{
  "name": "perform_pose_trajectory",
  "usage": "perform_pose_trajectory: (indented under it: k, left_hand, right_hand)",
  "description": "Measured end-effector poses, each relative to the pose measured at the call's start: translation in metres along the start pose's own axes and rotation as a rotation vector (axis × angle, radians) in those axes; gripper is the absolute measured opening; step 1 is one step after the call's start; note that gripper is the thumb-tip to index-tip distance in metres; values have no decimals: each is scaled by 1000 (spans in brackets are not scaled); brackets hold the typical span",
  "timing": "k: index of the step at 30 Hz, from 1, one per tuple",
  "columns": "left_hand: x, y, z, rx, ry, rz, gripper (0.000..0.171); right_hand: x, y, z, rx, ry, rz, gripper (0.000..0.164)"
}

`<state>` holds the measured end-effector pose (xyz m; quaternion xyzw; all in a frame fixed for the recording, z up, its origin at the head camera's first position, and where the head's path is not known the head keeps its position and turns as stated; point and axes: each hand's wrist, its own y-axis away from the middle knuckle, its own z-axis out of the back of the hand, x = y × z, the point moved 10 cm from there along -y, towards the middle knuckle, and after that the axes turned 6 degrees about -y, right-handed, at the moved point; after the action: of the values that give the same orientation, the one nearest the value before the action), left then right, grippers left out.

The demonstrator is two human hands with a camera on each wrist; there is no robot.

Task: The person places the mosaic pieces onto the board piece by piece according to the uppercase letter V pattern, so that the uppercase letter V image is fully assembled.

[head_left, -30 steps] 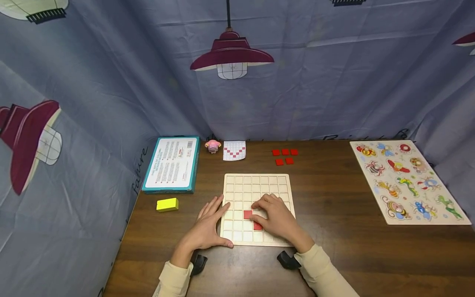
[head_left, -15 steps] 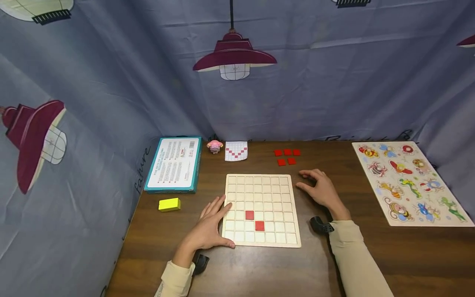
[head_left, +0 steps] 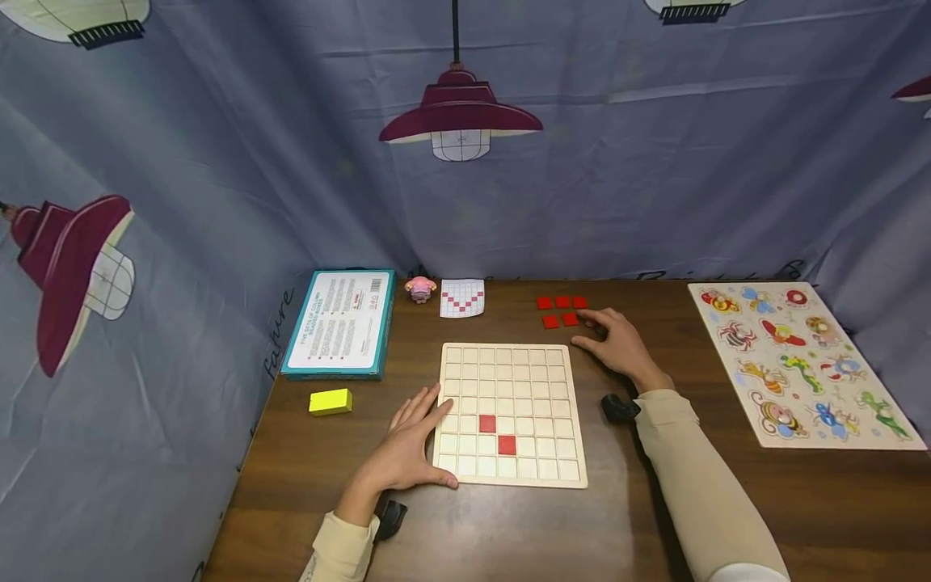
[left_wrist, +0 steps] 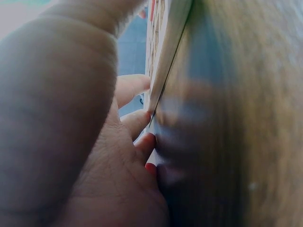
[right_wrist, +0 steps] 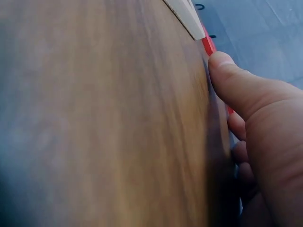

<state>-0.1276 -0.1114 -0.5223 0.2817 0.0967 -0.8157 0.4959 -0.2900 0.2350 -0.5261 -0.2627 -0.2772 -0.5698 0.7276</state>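
A pale wooden grid board (head_left: 509, 376) lies on the table in the head view, with two red square tiles, an upper-left one (head_left: 487, 423) and a lower-right one (head_left: 507, 444), touching corner to corner. My left hand (head_left: 407, 449) rests spread along the board's left edge, thumb at its lower-left corner; the left wrist view shows fingertips against the board's side. Behind the board, several loose red tiles (head_left: 550, 322) lie in two rows. My right hand (head_left: 618, 343) reaches in from the right, its fingertips at the nearest right tile (head_left: 570, 319), thumb and fingers apart.
A small paper card (head_left: 462, 298) with a red V pattern lies behind the board, beside a pink figurine (head_left: 420, 288). To the left are a teal-edged box (head_left: 338, 323) and a yellow block (head_left: 330, 402). An insect picture board (head_left: 803, 364) lies far right.
My right hand has left the tiles on the board, swung right, then moved forward to the loose red tiles. My left hand stays at the board's left edge.
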Motion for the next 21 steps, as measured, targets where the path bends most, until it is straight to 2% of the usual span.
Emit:
perform_pose_trajectory:
  k: [6,14,21]
  left_hand:
    - [0,1,0,12,-13,8,123]
    - [4,3,-2,19,-11,28,123]
    - [1,0,-1,21,-6,15,123]
  right_hand:
    - [1,-8,-6,10,49,-12,64]
    - [1,-11,-7,-11,54,-20,39]
    - [2,-9,-3,-72,77,16,33]
